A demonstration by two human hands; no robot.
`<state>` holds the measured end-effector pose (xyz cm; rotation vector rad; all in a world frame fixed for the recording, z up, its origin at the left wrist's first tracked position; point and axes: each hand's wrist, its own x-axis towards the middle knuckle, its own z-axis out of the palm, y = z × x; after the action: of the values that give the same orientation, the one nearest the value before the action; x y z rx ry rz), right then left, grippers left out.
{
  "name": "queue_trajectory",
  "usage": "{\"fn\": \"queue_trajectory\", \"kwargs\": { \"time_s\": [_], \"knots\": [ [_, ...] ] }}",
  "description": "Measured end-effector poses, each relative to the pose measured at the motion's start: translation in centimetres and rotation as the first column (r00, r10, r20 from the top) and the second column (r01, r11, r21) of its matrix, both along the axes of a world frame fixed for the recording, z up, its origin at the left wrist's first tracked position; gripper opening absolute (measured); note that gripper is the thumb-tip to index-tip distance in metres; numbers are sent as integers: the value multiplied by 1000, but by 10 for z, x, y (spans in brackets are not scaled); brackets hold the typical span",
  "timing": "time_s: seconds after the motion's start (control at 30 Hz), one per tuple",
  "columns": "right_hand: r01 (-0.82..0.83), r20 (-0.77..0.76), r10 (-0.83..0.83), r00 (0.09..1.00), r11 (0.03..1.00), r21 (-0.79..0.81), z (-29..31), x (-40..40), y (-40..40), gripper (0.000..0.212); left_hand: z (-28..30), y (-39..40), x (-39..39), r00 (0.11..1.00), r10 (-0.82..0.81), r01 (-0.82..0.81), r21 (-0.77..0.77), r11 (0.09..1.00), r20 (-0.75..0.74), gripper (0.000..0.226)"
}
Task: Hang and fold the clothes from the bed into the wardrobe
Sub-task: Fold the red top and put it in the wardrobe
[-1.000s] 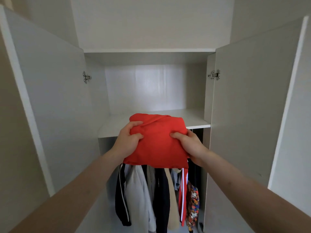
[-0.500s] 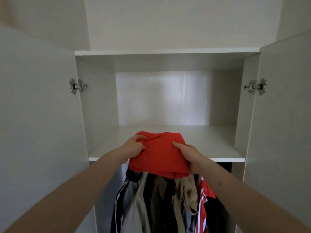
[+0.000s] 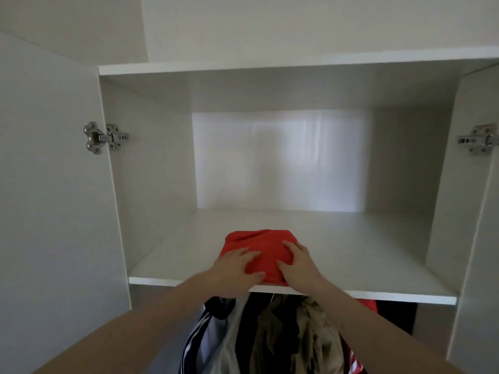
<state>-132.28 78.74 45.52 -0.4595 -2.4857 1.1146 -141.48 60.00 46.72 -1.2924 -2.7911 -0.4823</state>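
one red garment (image 3: pixel 260 242), two hinges (image 3: pixel 105 137), two hands (image 3: pixel 237 268)

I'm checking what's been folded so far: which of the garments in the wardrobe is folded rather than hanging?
The red garment, lying folded near the front edge of the shelf under the left hand and right hand. The other clothes hang below the shelf.

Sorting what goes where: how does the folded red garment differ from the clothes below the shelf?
The red garment lies folded on the shelf; the hanging clothes hang below it. The garment is one colour, those clothes mixed: dark, beige, striped. Both hands touch the garment, not the hanging clothes. Both are in the wardrobe.
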Motion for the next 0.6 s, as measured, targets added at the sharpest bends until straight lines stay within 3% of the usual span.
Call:
{"fn": "queue_trajectory", "kwargs": {
  "time_s": [0.07,0.23,0.33,0.5,0.6],
  "knots": [
    [-2,-5,3,1000,998,55,-3,-17,10,59,-21,10,-17,999,-45,42,-119,992,-26,83],
    [-95,88,90,992,994,61,-6,-68,25,71,-28,21,-86,1000,22,-20,-118,993,8,72],
    [-105,64,103,993,994,38,-11,-100,29,76,-29,22,-132,997,73,-72,-73,995,10,65],
    [-86,158,35,987,941,329,-23,-150,36,78,-29,31,-193,988,148,-147,-39,988,48,60],
    [-53,169,-14,985,920,388,-23,-180,38,77,-35,36,-224,979,197,-197,-2,980,59,58]
  ]
}}
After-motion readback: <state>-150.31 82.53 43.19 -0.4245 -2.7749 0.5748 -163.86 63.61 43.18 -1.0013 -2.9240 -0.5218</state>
